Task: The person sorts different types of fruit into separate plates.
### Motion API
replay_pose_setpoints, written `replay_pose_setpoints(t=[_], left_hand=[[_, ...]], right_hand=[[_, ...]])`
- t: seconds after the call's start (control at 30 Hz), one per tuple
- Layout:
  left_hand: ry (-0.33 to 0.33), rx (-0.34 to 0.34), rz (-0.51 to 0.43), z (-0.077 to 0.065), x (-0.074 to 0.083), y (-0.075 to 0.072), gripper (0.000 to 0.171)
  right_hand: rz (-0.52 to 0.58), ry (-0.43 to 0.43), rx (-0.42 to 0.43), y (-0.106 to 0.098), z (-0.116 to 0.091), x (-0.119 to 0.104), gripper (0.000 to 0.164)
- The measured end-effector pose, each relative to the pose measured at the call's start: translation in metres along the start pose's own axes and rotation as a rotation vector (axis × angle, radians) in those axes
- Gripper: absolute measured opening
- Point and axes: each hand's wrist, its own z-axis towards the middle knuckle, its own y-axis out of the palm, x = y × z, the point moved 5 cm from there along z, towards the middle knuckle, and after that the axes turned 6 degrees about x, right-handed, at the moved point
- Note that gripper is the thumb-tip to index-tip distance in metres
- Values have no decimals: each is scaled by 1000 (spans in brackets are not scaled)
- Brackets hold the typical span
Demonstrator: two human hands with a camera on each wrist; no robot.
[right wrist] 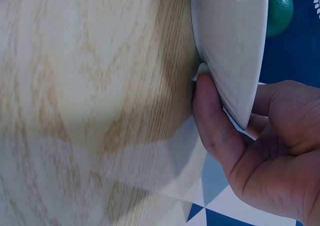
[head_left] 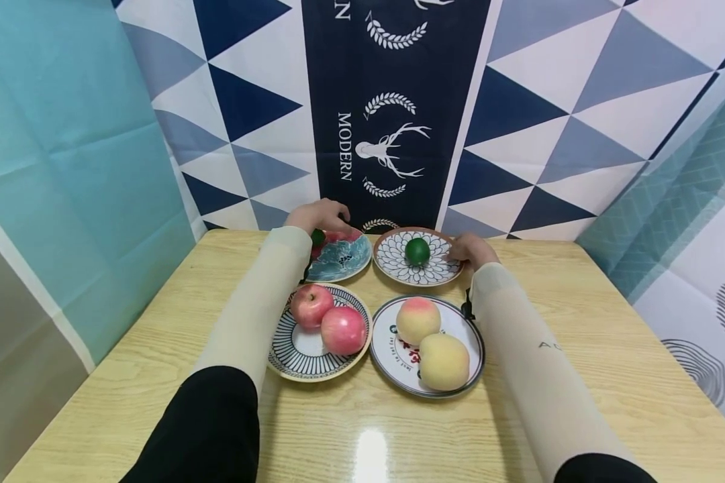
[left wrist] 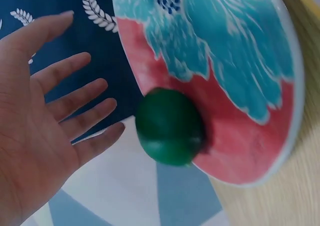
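At the far left of the setting, my left hand point(head_left: 319, 216) hovers by a teal-and-red flower plate point(head_left: 344, 260). Its spread fingers point(left wrist: 75, 108) stay apart from the lime point(left wrist: 170, 128) lying on that plate in the left wrist view. My right hand point(head_left: 474, 251) grips the right rim of a brown-edged petal-pattern plate point(head_left: 393, 258), which carries another lime point(head_left: 417, 251). The right wrist view shows a finger point(right wrist: 210, 108) under that plate's pale underside point(right wrist: 230, 41), with the thumb side over the rim; the plate's edge there stands off the wood.
Nearer on the wooden table point(head_left: 326, 429) are a striped bowl-like plate point(head_left: 305, 343) with two apples point(head_left: 343, 330) and a white plate point(head_left: 393, 362) with two peaches point(head_left: 444, 362). A patterned cloth point(head_left: 393, 67) hangs right behind the far plates.
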Motion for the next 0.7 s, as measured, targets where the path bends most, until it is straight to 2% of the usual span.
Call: replay_pose_setpoints(t=[0.3, 0.53, 0.7], left_hand=[[-69, -12, 13, -14, -31, 7, 55], [-94, -38, 8, -20, -44, 17, 53], [-122, -46, -3, -19, -49, 22, 54]], right_hand=[[-51, -25, 10, -1, -2, -3, 45], [-48, -15, 22, 0, -4, -3, 40], [-81, -13, 30, -1, -4, -4, 39]])
